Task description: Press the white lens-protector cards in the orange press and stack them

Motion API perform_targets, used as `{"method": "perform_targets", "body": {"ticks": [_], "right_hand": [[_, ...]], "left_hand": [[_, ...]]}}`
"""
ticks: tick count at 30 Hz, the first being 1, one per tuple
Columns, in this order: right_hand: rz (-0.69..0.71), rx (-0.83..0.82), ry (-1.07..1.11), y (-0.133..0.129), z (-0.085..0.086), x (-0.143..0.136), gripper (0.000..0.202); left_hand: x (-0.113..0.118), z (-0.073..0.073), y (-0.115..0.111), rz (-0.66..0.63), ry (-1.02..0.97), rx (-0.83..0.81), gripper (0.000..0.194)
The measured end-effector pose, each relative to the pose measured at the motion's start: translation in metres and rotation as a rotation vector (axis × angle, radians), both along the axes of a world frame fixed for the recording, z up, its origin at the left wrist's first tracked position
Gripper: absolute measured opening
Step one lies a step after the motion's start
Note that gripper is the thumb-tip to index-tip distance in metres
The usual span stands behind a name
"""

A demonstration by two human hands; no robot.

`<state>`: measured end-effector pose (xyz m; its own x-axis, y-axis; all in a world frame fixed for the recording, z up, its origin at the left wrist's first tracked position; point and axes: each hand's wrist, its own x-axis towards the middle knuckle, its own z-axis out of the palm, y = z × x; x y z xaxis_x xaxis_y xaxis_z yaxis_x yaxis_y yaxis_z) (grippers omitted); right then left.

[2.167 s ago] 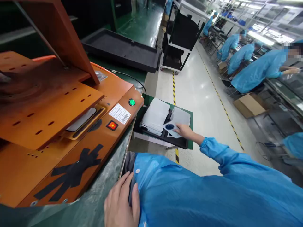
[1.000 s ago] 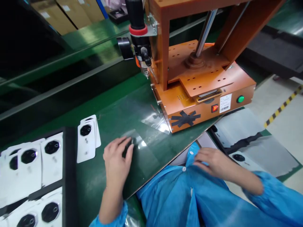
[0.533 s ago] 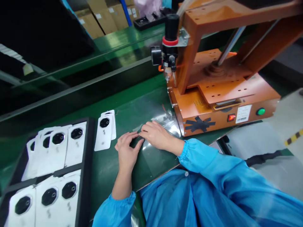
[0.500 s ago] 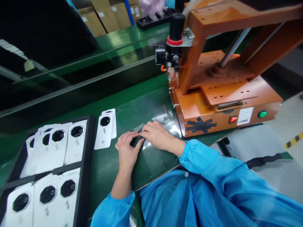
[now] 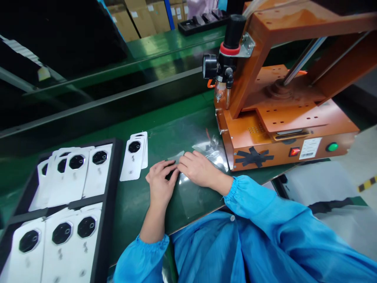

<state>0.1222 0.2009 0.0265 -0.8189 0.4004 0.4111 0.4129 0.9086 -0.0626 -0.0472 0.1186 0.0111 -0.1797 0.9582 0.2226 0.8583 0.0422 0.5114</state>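
Observation:
My left hand and my right hand meet low over the bench, fingertips touching. Each is closed in a pinch. A thin dark edge shows between the fingers, but what it belongs to is too small and too covered to name. Under and beyond the hands lies a clear plastic sheet with bright reflections. Left of my left hand, a white phone back cover with a black octagonal camera area rests on others like it.
A black tray at the left holds several white phone back covers in two compartments. An orange press stands at the right, with a pressure gauge on its side. A raised green ledge runs behind the bench.
The view has shifted slightly, so the press and gauge sit further right. My hands keep the same pinch at the same spot, with only small finger movement.

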Motion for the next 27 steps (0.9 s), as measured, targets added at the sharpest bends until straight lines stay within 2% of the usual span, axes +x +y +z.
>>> {"method": "perform_targets", "body": {"ticks": [4,6,8,10,13,15,18,19,23,27], "right_hand": [[-0.028,-0.009,0.013,-0.023,0.010,0.022,0.019],[-0.073,-0.014,0.147,-0.044,0.012,0.044,0.014],[-0.112,-0.057,0.388,-0.063,0.009,0.066,0.017],[-0.135,-0.179,0.592,-0.076,0.004,0.082,0.022],[-0.163,-0.398,0.700,-0.082,-0.003,0.089,0.020],[-0.161,-0.463,0.722,-0.080,-0.004,0.087,0.018],[-0.129,-0.480,0.732,-0.075,-0.003,0.082,0.017],[-0.119,-0.481,0.731,-0.074,-0.003,0.081,0.016],[-0.116,-0.513,0.738,-0.072,-0.001,0.081,0.014],[-0.135,-0.554,0.758,-0.073,-0.001,0.081,0.011]], "left_hand": [[0.003,0.009,-0.004,-0.139,0.154,-0.118,0.055],[0.006,0.011,-0.006,-0.171,0.193,-0.147,0.062],[0.008,0.012,-0.006,-0.195,0.196,-0.162,0.064],[0.007,0.016,-0.006,-0.235,0.178,-0.185,0.067],[-0.009,0.030,-0.001,-0.265,0.068,-0.210,0.073],[-0.029,0.042,0.010,-0.082,0.058,-0.260,0.071],[-0.066,0.056,0.035,0.352,0.208,-0.439,0.068],[-0.077,0.058,0.043,0.441,0.252,-0.505,0.068],[-0.101,0.055,0.061,0.525,0.292,-0.604,0.069],[-0.104,0.055,0.059,0.577,0.316,-0.520,0.084]]}}
